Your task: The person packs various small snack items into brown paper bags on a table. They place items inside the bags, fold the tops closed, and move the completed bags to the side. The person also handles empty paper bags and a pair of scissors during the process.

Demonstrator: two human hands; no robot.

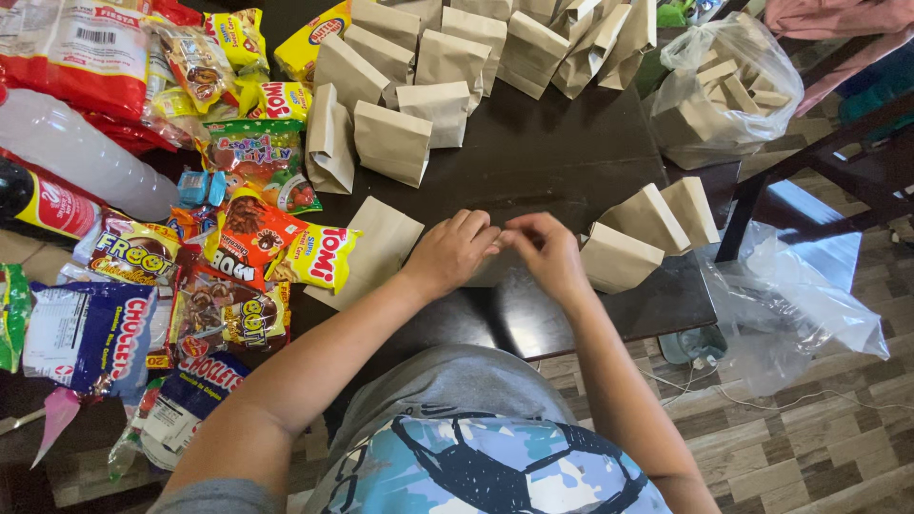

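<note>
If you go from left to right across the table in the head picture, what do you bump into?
Snack packets → flat paper bag → left hand → right hand → folded paper bags → clear plastic bag.

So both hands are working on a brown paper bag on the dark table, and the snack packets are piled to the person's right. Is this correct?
Not quite. The head view shows the snack packets piled to the person's left. Otherwise yes: the left hand and right hand meet over a brown paper bag on the dark table.
</note>
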